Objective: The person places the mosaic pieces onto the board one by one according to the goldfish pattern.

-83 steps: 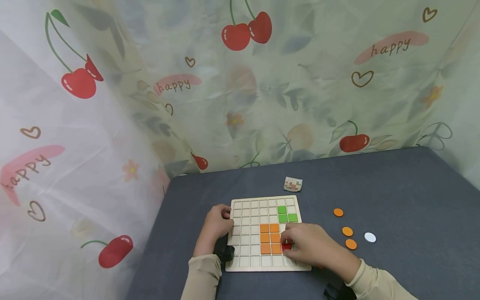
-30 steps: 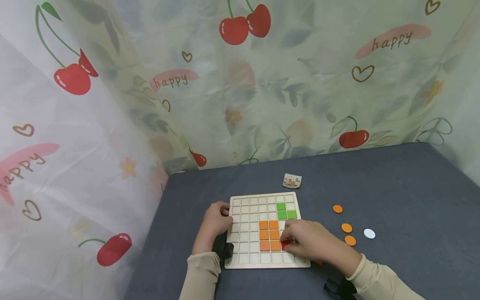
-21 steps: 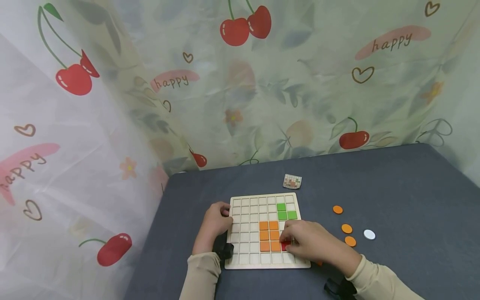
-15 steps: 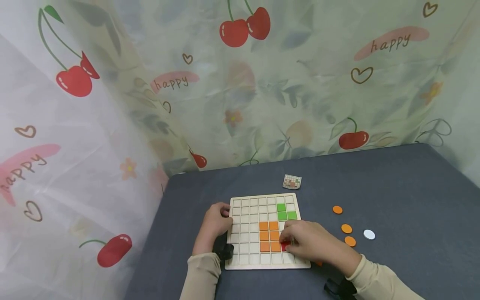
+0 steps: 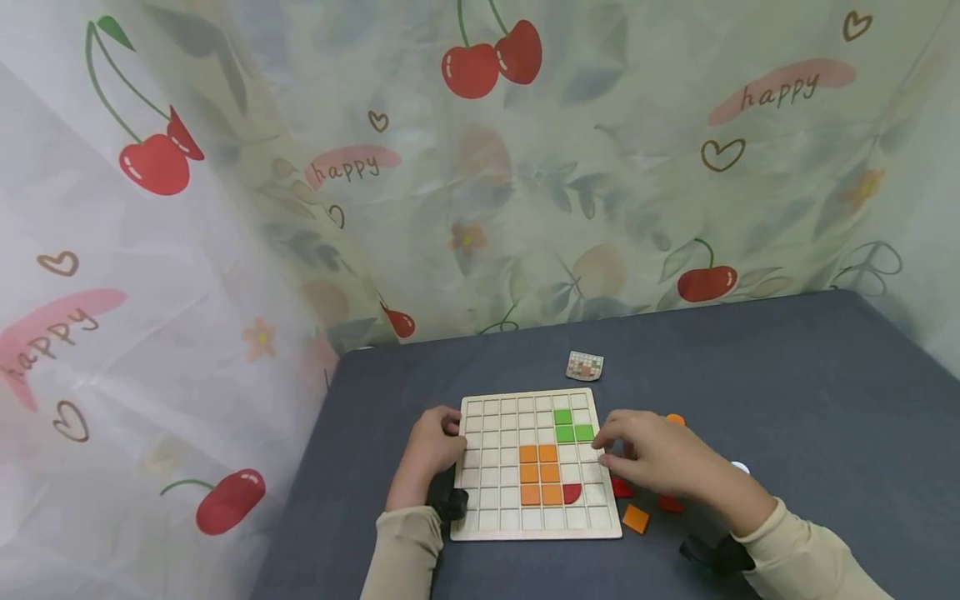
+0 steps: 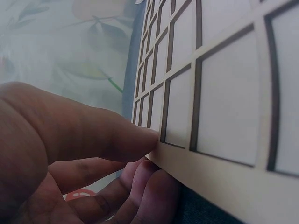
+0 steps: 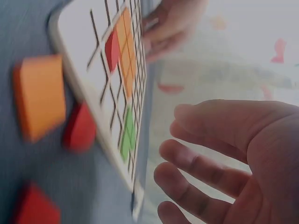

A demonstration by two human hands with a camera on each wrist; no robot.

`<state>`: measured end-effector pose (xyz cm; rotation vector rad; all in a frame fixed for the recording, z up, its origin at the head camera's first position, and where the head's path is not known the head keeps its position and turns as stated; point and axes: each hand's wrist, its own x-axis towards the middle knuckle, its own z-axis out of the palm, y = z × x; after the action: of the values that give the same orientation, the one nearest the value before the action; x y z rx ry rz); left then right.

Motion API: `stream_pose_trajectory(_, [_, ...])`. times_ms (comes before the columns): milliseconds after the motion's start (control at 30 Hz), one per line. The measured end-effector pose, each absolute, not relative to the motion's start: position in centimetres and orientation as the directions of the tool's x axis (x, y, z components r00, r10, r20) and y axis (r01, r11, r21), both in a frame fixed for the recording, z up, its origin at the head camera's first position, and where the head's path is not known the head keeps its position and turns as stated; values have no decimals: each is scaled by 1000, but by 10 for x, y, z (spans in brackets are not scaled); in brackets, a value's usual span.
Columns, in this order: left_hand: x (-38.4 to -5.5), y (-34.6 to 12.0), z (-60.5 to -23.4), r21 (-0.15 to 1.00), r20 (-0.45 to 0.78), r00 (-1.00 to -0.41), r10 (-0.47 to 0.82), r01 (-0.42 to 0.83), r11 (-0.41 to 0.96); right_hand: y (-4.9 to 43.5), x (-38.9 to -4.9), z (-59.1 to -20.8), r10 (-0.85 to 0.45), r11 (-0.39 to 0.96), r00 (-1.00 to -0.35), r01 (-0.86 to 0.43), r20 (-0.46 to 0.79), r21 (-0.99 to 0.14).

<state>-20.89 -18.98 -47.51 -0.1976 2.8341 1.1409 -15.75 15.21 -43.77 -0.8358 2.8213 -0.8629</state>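
A pale wooden grid board (image 5: 491, 522) lies on the dark table. My left hand (image 5: 437, 442) grips its left edge; in the left wrist view the thumb (image 6: 126, 142) presses the rim while the other fingers curl at its underside. Several orange square tiles (image 5: 539, 473) form a block in the grid. Beside their lowest row sits a red tile (image 5: 572, 493) with one rounded side. Green tiles (image 5: 565, 433) fill cells near the upper right. Over the board's right edge hovers my right hand (image 5: 660, 454), fingers loosely bent and apart, holding nothing.
Right of the board lie a loose orange square tile (image 5: 636, 519) and two red pieces (image 5: 621, 487), partly under my right hand. An orange disc (image 5: 676, 419) and a white disc (image 5: 741, 467) show behind that hand. A small patterned card (image 5: 584, 366) lies beyond the board.
My right hand has let go of the red tile and moved up and right, uncovering the tile and the loose pieces beside the board. The left hand stays on the edge.
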Motion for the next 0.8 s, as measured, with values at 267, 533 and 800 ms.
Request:
stream_pose_trajectory(267, [-207,-189,-473,691,-130,-988,-87,-153,706,205,-157,-442,-417,780,-908,-384,46,-494])
stream_pose_trajectory(533, [-208,-188,-473,678,-128,-987,-93,-156,719,248,-145,-463,-436,760,-900,-381,21,-527])
stream_pose_trajectory(800, [-208,-188,-473,676,-121,-988,-93,-151,722,263,-138,-469,-447,742,-894,-383,20,-551])
